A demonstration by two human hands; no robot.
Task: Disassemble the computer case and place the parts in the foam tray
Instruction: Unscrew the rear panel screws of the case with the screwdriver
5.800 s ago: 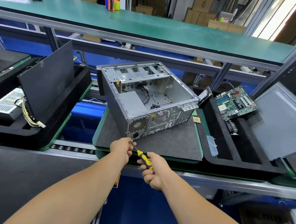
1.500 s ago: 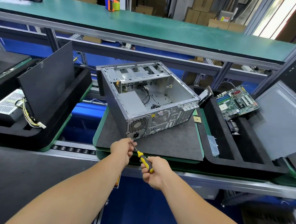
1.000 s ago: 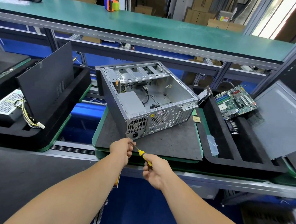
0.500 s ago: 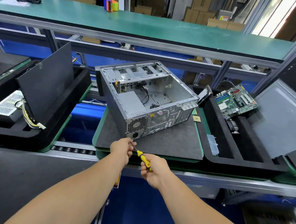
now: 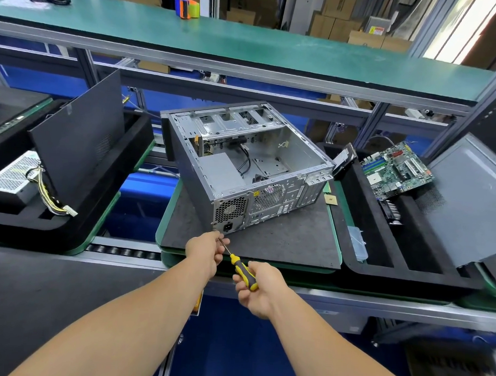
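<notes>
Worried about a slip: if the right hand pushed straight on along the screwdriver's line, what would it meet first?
Probably the left hand, which pinches the screwdriver shaft just ahead of the right hand; beyond it, the computer case rear corner. Depth is unclear.

No text is legible anywhere (the yellow warning label (image 5: 378, 30) is too blurred).
</notes>
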